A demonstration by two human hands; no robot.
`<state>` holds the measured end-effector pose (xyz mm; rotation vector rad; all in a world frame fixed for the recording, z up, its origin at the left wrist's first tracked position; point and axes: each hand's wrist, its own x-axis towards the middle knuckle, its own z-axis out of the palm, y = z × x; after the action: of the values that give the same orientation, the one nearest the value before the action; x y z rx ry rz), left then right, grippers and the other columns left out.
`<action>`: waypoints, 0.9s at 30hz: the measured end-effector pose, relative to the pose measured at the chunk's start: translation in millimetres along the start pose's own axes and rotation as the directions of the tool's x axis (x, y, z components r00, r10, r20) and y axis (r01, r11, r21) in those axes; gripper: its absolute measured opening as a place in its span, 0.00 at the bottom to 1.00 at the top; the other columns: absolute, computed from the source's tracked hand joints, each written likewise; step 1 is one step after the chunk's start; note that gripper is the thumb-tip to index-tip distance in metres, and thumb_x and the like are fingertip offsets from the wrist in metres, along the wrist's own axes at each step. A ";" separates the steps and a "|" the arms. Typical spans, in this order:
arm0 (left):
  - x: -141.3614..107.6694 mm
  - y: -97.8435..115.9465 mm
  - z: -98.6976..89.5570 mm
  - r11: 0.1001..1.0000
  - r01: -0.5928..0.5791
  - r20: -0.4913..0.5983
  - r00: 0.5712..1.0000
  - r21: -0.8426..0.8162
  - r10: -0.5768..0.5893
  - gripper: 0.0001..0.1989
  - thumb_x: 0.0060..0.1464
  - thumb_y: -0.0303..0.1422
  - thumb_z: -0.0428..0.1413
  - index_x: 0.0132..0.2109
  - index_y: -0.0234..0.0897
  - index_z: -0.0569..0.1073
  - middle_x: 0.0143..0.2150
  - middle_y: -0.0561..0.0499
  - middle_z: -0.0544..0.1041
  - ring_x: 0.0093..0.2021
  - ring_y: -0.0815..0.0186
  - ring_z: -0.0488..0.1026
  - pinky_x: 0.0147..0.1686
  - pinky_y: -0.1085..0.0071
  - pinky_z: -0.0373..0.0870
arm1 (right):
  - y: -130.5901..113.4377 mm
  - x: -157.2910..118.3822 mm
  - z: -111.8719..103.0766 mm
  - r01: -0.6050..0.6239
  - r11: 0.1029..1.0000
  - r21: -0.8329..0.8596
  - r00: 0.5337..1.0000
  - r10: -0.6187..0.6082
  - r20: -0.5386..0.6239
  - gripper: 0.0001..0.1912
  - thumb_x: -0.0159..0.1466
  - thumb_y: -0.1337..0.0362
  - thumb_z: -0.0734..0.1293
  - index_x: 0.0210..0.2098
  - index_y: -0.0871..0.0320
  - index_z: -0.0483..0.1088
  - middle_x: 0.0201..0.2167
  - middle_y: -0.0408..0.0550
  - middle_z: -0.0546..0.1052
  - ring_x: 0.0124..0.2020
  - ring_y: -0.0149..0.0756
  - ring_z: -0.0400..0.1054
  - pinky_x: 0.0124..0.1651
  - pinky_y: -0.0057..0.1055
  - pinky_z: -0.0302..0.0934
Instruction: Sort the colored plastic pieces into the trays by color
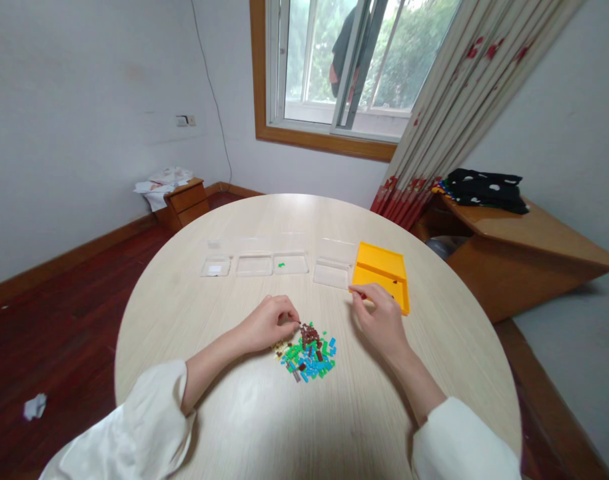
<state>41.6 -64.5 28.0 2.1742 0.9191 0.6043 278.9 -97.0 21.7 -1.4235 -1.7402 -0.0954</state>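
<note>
A pile of small bricks (312,360) in blue, green, brown and cream lies on the round table. My left hand (272,323) is at the pile's upper left edge, thumb and finger closed on a tiny dark brown piece (299,323). My right hand (378,317) hovers at the front left of the open yellow box (381,257), its fingers pinched together. A small dark red piece (364,297) shows at its fingers. Inside the yellow box are a few dark bits. A clear box (290,263) left of centre holds a bit of green.
More clear open boxes (254,265) stand in a row across the table (234,427), one at the far left (215,267) with a white label, another (331,273) beside the yellow box. A wooden desk (514,253) stands at the right.
</note>
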 end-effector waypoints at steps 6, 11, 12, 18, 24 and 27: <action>2.8 -2.9 1.0 0.929 0.107 -0.016 0.993 -0.355 -0.120 0.05 0.47 0.28 0.56 0.29 0.30 0.75 0.27 0.52 0.70 0.26 0.72 0.62 0.27 0.75 0.58 | -49.0 -13.7 14.8 0.214 0.953 0.214 0.944 -0.258 0.203 0.09 0.62 0.68 0.63 0.42 0.55 0.72 0.33 0.48 0.75 0.36 0.38 0.67 0.38 0.36 0.61; 1.7 -2.9 4.6 0.872 0.140 0.050 0.990 -0.470 -0.132 0.09 0.46 0.33 0.58 0.29 0.29 0.74 0.22 0.55 0.65 0.23 0.74 0.57 0.24 0.75 0.52 | -53.0 -15.8 18.6 0.211 0.944 0.253 0.937 -0.269 0.224 0.06 0.63 0.67 0.64 0.37 0.55 0.73 0.30 0.47 0.75 0.34 0.37 0.66 0.37 0.35 0.60; 1.3 -2.7 5.5 0.866 0.145 0.059 0.989 -0.480 -0.133 0.10 0.46 0.34 0.58 0.29 0.29 0.74 0.21 0.56 0.64 0.23 0.75 0.57 0.24 0.76 0.51 | -52.9 -15.4 18.3 0.208 0.943 0.261 0.938 -0.268 0.221 0.05 0.63 0.66 0.65 0.36 0.55 0.73 0.30 0.47 0.75 0.34 0.37 0.66 0.37 0.35 0.60; 1.0 -2.5 8.4 0.849 0.152 0.099 0.988 -0.506 -0.118 0.11 0.48 0.36 0.58 0.30 0.29 0.75 0.23 0.54 0.68 0.24 0.73 0.61 0.26 0.75 0.56 | -58.0 -14.6 17.0 0.216 0.932 0.291 0.937 -0.282 0.208 0.05 0.63 0.66 0.64 0.32 0.56 0.71 0.28 0.46 0.75 0.32 0.36 0.66 0.36 0.34 0.60; -1.7 -1.3 8.7 0.953 0.100 0.074 0.994 -0.286 -0.082 0.08 0.52 0.31 0.55 0.37 0.32 0.77 0.30 0.50 0.73 0.29 0.70 0.67 0.30 0.74 0.62 | -29.5 -3.3 0.8 0.134 0.979 0.155 0.988 -0.144 0.052 0.06 0.63 0.65 0.63 0.31 0.57 0.70 0.28 0.46 0.76 0.32 0.37 0.68 0.37 0.35 0.61; -3.8 -1.4 7.8 0.992 -0.069 0.119 0.990 -0.108 0.082 0.08 0.54 0.27 0.53 0.38 0.36 0.78 0.34 0.49 0.74 0.35 0.68 0.69 0.38 0.72 0.64 | 6.8 5.4 -12.5 0.016 0.999 0.030 0.992 -0.012 -0.129 0.08 0.62 0.61 0.64 0.29 0.57 0.71 0.28 0.47 0.76 0.31 0.38 0.69 0.37 0.36 0.62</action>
<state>43.5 -69.8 21.3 2.1353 0.7272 0.5356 291.6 -97.3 30.1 -1.3532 -1.6388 -0.1634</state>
